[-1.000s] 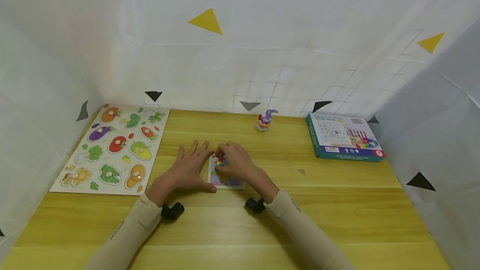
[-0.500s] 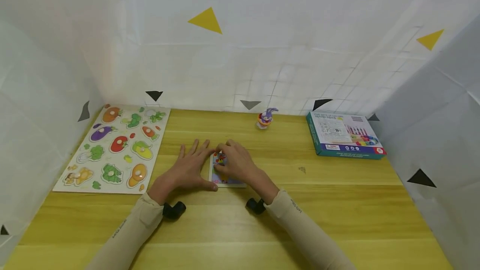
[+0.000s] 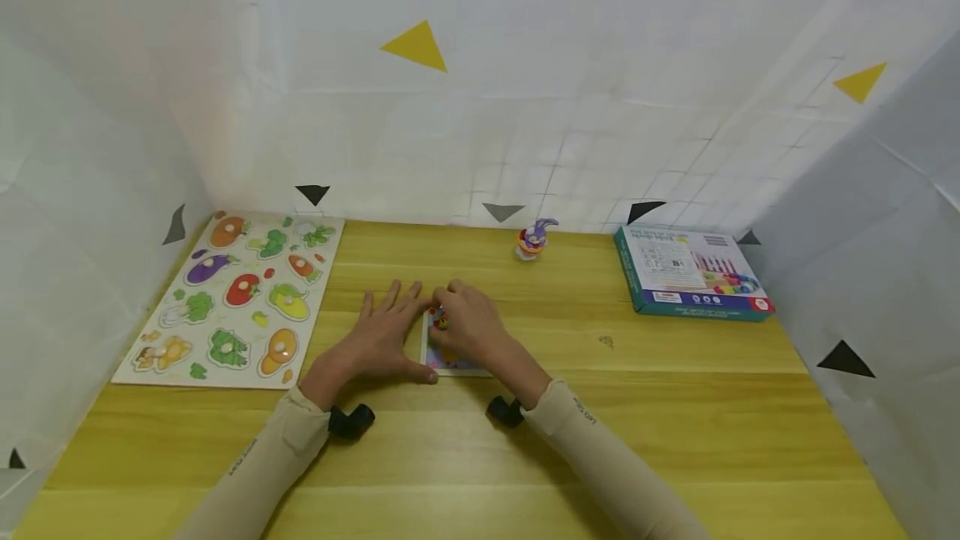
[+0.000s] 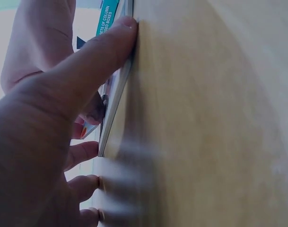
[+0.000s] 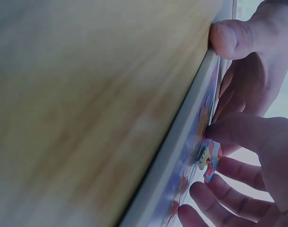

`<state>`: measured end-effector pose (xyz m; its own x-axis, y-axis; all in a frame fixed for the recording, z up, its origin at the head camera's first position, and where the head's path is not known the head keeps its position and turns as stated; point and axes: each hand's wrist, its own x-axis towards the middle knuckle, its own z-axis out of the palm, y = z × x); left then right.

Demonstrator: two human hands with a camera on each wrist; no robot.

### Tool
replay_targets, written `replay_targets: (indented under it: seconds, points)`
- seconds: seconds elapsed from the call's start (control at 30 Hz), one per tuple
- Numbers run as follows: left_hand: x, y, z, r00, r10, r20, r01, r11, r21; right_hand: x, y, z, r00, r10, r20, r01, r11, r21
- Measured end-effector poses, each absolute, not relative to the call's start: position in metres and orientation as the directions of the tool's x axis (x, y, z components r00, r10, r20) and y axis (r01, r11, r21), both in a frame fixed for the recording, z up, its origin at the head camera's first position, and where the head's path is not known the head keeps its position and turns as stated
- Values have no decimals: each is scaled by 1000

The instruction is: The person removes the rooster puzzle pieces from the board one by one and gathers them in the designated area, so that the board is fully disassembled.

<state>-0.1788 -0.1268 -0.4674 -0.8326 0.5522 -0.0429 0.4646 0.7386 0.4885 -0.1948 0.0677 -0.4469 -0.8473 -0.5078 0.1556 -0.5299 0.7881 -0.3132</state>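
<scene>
A small picture puzzle board (image 3: 461, 372) with a pale frame lies flat on the table. My left hand (image 3: 378, 348) is spread at its left side; in the left wrist view, the thumb (image 4: 116, 40) and a finger touch the frame's edge. Over the board, my right hand (image 3: 474, 327) pinches a small colourful puzzle piece (image 5: 212, 158) between thumb and fingers. In the right wrist view, that piece stands tilted at the board's surface. Much of the board is hidden under the right hand in the head view.
A large vegetable puzzle board (image 3: 210, 377) lies at the left. A purple rabbit figure (image 3: 534, 240) stands near the back wall. A flat teal and white box (image 3: 690, 277) is at the back right. White sheeting walls bound the wooden table (image 3: 427, 473).
Both hands keep nearly the same places at the small board, with only slight movement of the right fingers. The head view has shifted a little.
</scene>
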Motion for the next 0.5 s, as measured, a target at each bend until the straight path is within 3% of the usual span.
replay_targets:
  seconds: [0.5]
  points:
    - [-179,-127,-466,-829,557,-59,463,740,487,-192,82,-438,-820,-547,171,-570,751,-334]
